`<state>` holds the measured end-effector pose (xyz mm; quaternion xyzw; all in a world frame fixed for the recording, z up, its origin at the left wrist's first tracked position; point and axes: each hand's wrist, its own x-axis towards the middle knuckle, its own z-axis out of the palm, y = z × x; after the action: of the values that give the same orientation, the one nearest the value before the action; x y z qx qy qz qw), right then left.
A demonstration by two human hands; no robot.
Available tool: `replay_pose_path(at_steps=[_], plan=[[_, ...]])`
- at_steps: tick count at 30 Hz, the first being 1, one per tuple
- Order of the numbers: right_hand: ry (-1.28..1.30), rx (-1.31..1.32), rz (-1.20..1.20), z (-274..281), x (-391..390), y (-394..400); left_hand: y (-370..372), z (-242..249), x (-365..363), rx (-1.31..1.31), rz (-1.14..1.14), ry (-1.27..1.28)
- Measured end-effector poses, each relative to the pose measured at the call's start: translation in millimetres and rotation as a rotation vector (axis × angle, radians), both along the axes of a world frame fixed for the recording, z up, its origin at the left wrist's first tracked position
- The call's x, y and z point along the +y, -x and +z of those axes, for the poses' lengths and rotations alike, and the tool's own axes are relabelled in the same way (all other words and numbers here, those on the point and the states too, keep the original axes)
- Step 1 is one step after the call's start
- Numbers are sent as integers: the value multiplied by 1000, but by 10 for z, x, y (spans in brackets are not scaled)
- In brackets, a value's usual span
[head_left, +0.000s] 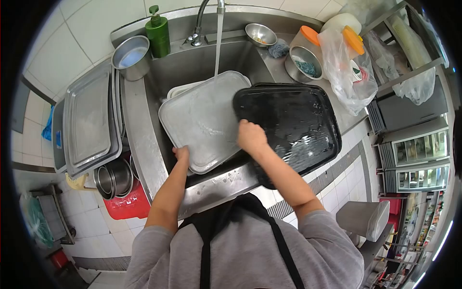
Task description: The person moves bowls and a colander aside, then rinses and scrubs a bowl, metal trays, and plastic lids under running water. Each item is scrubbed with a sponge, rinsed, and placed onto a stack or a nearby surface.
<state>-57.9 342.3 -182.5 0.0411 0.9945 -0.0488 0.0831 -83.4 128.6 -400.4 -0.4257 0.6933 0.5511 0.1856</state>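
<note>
A grey metal tray (204,120) lies tilted in the steel sink (185,60), under water running from the faucet (220,7). My left hand (181,155) grips its lower left edge. My right hand (251,137) is closed near the tray's right edge, by the left side of a wet black tray (293,123); what it holds, if anything, is hidden. The black tray rests over the sink's right side and overhangs the front. Part of a white tray (180,89) shows behind the grey one.
Stacked trays (89,118) stand left of the sink. Behind are a metal pot (131,58), a green pump bottle (158,33) and a small bowl (261,34). At right sit a pot with a scrubber (303,64) and a plastic bag (344,72). A red container (127,204) is below.
</note>
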Motion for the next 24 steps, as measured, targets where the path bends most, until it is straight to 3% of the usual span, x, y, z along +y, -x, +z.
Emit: replay_pose_path(at_steps=[2, 4, 6, 7, 9, 11, 13, 15, 17, 19, 20, 22, 24], plan=[[132, 29, -2, 30, -296, 112, 52, 100, 199, -13, -116, 431], [204, 75, 17, 2, -408, 236, -11, 607, 548, 431, -162, -33], [232, 115, 1, -25, -368, 367, -87, 1353, 823, 549, -239, -1065], [269, 149, -14, -49, -321, 414, -92, 1429, 928, 544, -247, -1067], [315, 267, -10, -129, -130, 515, 40, 1542, 1062, 589, -168, -941], [343, 335, -169, 24, 345, 451, 239, 1064, 1193, 545, -287, -636], [184, 490, -239, 39, 1266, 336, 376, 1255, 1157, 507, -288, -688], [-286, 492, -562, 20, 2074, -70, 723, 1287, 1127, 424, -671, -315], [-201, 303, -910, 71, 2612, -461, 1106, 1267, 1250, 652, -686, 35], [-23, 201, -849, -394, 3395, -739, 1500, 1253, 1389, 886, -647, 347], [-9, 221, -766, -423, 3365, -832, 1672, 1260, 1441, 891, -644, 346], [-6, 245, -699, -478, 3257, -991, 1918, 1267, 1533, 759, -911, 219], [43, 322, -657, -428, 3011, -1057, 2062, 1325, 1459, 783, -887, 342]])
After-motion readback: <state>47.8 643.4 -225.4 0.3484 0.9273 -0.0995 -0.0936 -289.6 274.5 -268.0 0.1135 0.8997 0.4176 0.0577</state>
